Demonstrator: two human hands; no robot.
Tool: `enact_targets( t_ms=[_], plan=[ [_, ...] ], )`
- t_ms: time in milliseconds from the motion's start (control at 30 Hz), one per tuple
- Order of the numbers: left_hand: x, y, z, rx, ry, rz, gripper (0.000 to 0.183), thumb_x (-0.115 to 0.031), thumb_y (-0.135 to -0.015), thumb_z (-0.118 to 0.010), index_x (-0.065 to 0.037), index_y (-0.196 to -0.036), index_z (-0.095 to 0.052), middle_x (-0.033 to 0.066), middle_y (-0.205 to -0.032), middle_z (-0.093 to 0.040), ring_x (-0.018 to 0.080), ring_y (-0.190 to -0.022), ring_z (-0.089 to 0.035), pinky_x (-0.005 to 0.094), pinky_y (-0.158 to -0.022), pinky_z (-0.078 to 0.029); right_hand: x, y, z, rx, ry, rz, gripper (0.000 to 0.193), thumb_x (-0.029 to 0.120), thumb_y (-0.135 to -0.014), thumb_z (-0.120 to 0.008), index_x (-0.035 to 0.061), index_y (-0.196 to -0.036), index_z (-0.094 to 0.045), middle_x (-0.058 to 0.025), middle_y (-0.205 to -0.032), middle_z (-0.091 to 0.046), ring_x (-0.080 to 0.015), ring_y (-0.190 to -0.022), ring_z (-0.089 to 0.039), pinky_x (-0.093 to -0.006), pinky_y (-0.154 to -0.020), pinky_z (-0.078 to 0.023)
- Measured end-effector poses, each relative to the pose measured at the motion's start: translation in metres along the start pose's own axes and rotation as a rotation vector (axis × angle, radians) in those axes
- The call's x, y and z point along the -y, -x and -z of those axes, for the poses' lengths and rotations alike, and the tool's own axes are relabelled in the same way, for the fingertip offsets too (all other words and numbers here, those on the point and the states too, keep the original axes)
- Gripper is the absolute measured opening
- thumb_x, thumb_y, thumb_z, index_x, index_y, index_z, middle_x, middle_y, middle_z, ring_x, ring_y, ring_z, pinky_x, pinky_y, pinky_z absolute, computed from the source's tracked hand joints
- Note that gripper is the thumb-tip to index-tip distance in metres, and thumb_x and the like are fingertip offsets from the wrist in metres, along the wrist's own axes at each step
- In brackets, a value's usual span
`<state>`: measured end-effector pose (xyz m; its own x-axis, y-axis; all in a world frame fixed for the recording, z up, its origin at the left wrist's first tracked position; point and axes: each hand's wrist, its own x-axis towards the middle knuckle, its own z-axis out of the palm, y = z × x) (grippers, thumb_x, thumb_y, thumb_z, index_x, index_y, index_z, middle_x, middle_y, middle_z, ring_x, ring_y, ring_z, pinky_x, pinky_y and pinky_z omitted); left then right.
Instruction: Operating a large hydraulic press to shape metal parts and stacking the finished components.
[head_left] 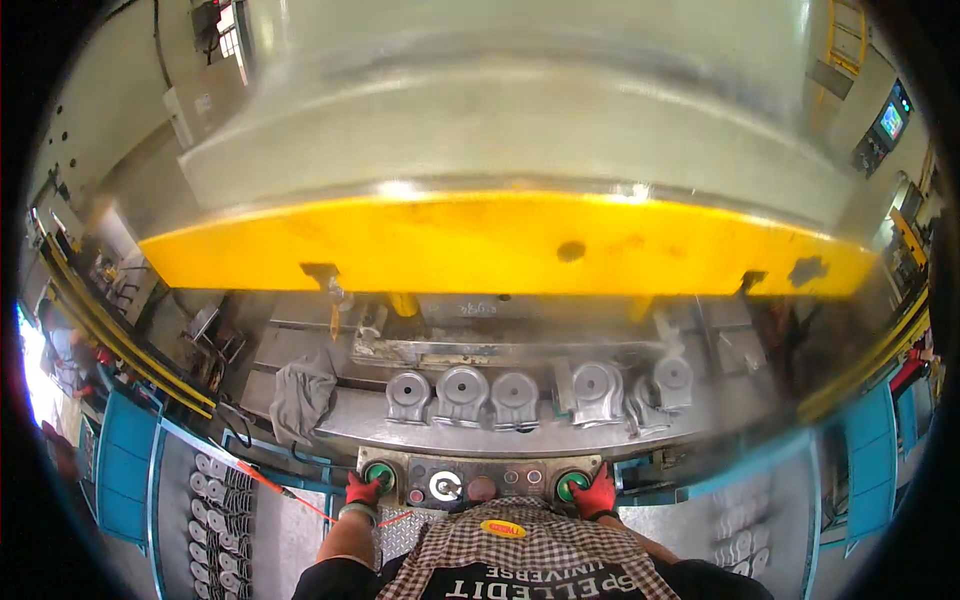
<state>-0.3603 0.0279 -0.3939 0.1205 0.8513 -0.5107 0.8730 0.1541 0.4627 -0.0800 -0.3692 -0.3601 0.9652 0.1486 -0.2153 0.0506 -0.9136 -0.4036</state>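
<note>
My left hand (363, 489), in a red glove, rests against the left green push button (379, 474) on the control panel (455, 467). At the panel's other end my right hand (597, 493), also gloved in red, reaches onto the right green push button (572, 485). The fingers of both hands look spread, and neither hand holds a thing. Beyond the panel, several grey metal parts with round holed faces (461, 390) stand in a row on the metal press bed (350, 415). Above them spans the yellow beam (480, 245) of a large press, blurred along its ends.
A grey rag (301, 397) lies at the bed's left end. Racks on both sides hold several similar metal parts (215, 520), behind blue frames (130, 465). An orange cord (268, 481) runs to the left of the panel. A lit screen (891, 121) stands far right.
</note>
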Motion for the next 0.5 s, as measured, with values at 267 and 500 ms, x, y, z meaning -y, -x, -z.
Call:
enact_targets(
  t_ms=[267,500],
  plan=[
    [0.004,-0.007,-0.001,0.031,0.005,-0.045,0.106,-0.051,-0.057,-0.071,-0.003,-0.134,-0.018,0.0290,-0.127,-0.035,0.0392,-0.121,-0.033,0.0410,-0.098,-0.031,0.004,0.001,0.007,0.017,0.005,-0.003,0.102,0.053,-0.059,-0.068,-0.0014,-0.132,-0.022,-0.0247,-0.105,-0.053,-0.0359,-0.096,-0.051,-0.0417,-0.081,-0.042],
    [0.001,-0.035,0.021,-0.287,0.151,-0.146,0.082,-0.037,-0.067,-0.067,0.004,-0.127,-0.030,0.0270,-0.123,-0.041,0.0385,-0.116,-0.038,0.0400,-0.097,-0.032,-0.004,-0.008,-0.002,0.082,-0.120,0.063,0.099,0.051,-0.063,-0.065,-0.0029,-0.133,-0.019,-0.0277,-0.116,-0.045,-0.0380,-0.105,-0.046,-0.0414,-0.088,-0.039]
  ],
)
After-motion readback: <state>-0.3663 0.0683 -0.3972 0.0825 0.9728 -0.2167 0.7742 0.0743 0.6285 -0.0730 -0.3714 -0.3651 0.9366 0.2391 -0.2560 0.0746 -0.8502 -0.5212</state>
